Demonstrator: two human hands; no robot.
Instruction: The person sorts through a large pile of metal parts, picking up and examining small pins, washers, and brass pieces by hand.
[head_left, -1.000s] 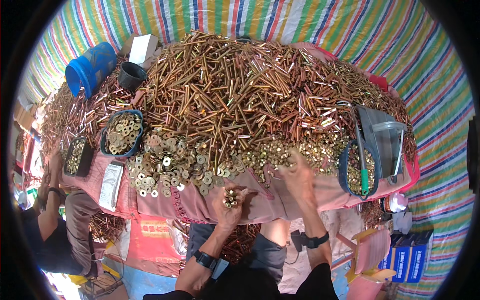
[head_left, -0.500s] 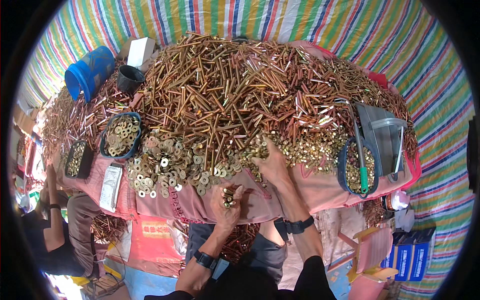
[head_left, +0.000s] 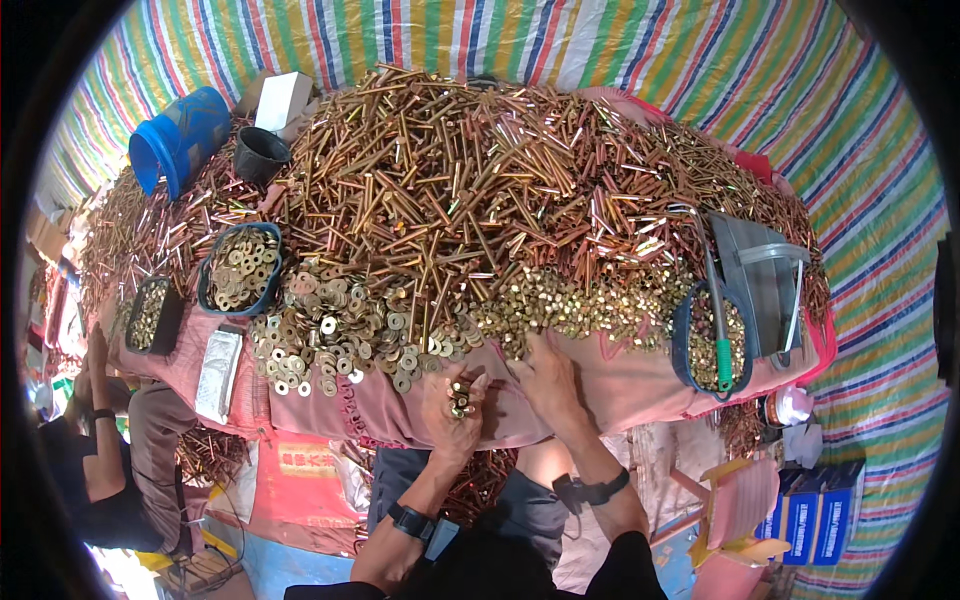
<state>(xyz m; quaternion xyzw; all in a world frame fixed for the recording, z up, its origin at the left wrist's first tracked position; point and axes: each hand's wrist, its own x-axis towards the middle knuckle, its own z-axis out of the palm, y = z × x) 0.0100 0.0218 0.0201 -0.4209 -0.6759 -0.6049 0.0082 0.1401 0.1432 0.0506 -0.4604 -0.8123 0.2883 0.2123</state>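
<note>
My left hand (head_left: pixel 450 415) is closed round several brassy bolts (head_left: pixel 461 397), their ends bunched upward at the near edge of the table. To its right, my right hand (head_left: pixel 548 385) is low over the pink cloth with its fingers curled at the near fringe of the loose hex nuts (head_left: pixel 590 305). Its fingertips do not show clearly, so anything pinched there cannot be made out. Loose flat washers (head_left: pixel 345 325) spread beyond my left hand and to its left. Behind both hands rises a large heap of bronze-coloured bolts (head_left: pixel 450 190).
A washer-filled blue tub (head_left: pixel 204 285) and a dark tray of nuts (head_left: pixel 170 330) stand at left. At right are a nut-filled tub (head_left: pixel 682 350), a green-handled tool (head_left: pixel 724 360) and a grey dustpan (head_left: pixel 745 240). A blue bucket (head_left: pixel 195 130) lies far left. Another person's arm (head_left: pixel 100 420) shows at left.
My right hand has drawn back from the nut pile towards me, and its fingers have come closer together. My left hand stays almost in place with the bolts.
</note>
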